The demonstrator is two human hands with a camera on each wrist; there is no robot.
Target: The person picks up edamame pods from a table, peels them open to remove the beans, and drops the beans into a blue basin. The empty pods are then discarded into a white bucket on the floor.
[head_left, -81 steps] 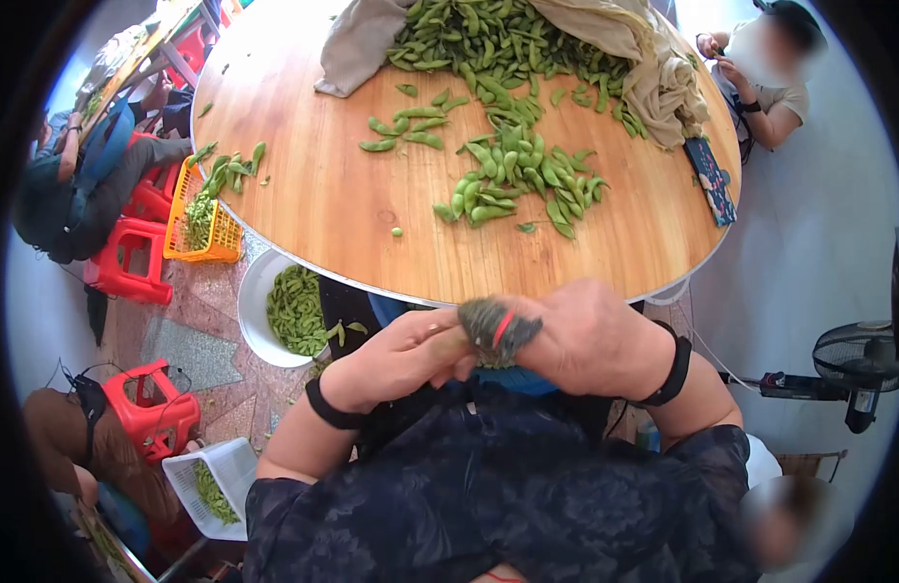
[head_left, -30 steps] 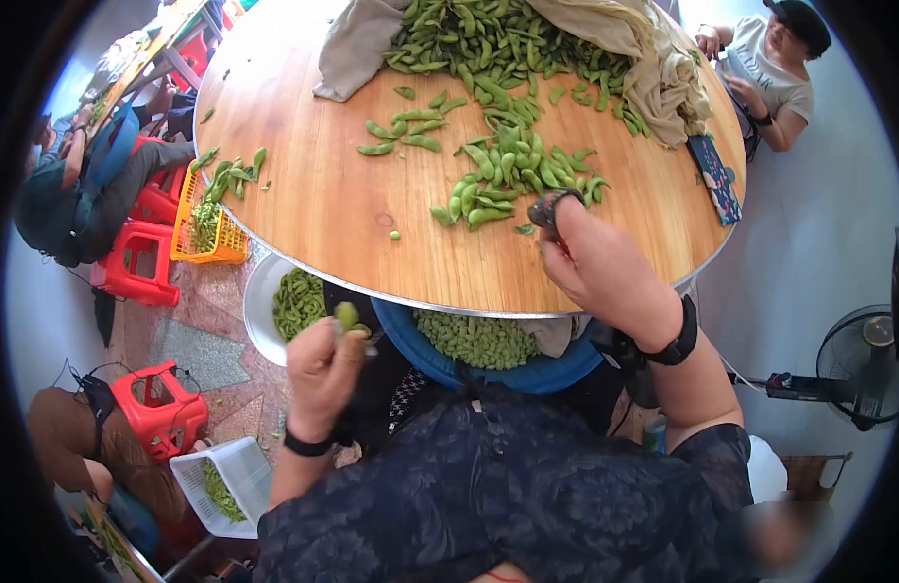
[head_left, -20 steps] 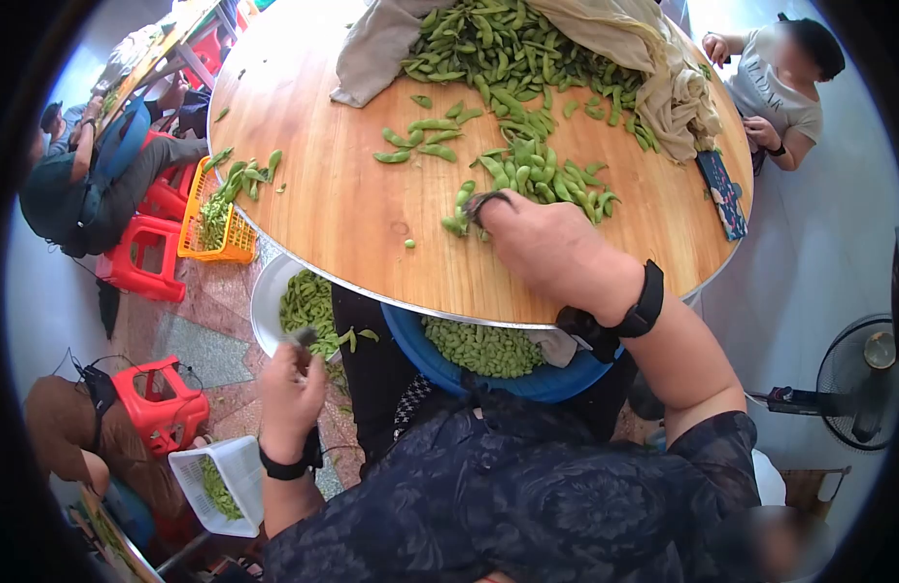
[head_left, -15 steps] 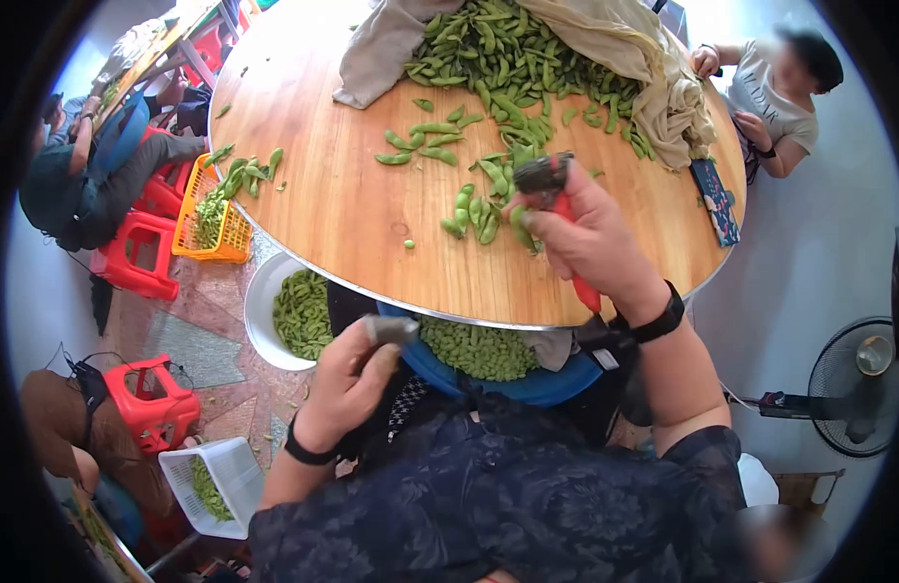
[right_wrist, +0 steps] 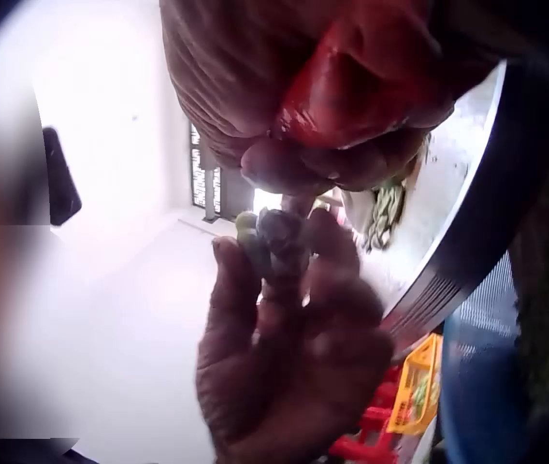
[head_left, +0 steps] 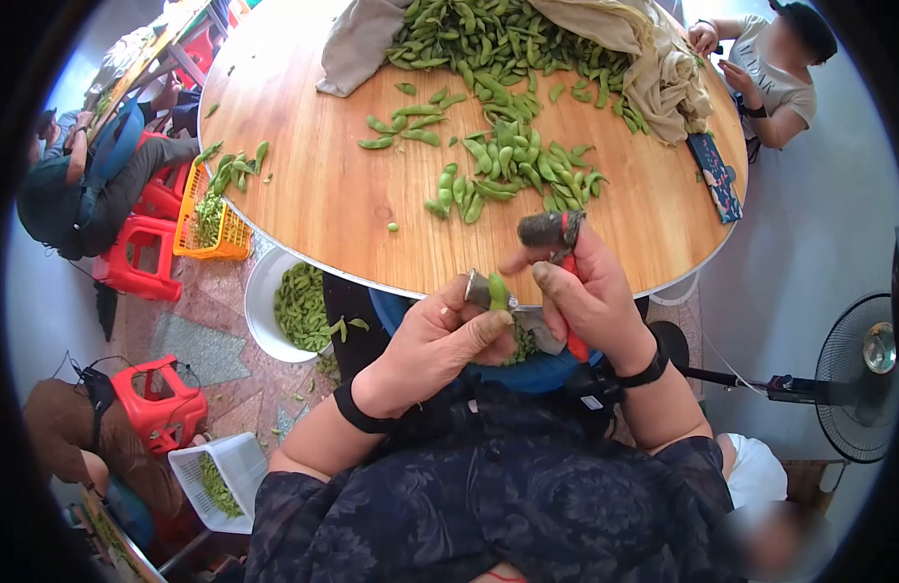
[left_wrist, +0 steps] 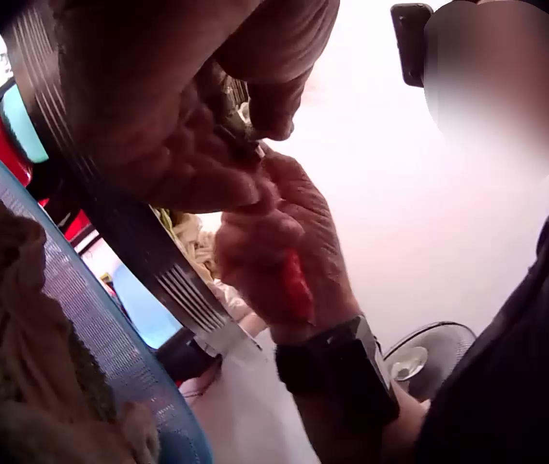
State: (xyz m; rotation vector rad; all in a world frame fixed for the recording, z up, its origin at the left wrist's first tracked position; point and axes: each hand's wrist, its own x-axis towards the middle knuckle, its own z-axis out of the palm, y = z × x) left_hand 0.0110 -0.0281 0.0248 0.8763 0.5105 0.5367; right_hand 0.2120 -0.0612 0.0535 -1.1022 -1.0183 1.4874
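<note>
In the head view my left hand (head_left: 435, 340) pinches a green edamame pod (head_left: 498, 291) upright between its thumb and a finger in a grey finger cover (head_left: 476, 290). Close beside it, my right hand (head_left: 595, 301) grips a red-handled tool (head_left: 576, 342); its working end is hidden. A dark wrap (head_left: 542, 230) with a red band covers a finger of that hand. Both hands are over the blue basin (head_left: 551, 377) at the table's near edge. The right wrist view shows the left hand (right_wrist: 294, 348) facing the right one, with the red handle (right_wrist: 337, 97) across the right palm.
Edamame pods (head_left: 508, 160) lie on the round wooden table (head_left: 313, 194), below a big heap and cloth (head_left: 663, 87). A white bucket (head_left: 258, 291) of pods and an orange basket (head_left: 237, 238) stand left. A fan (head_left: 862, 374) is at right; another person (head_left: 775, 83) sits beyond.
My right hand picked a pod from the table pile and came back toward my body. My left hand moved from near the bucket to the middle and now has a pod.
</note>
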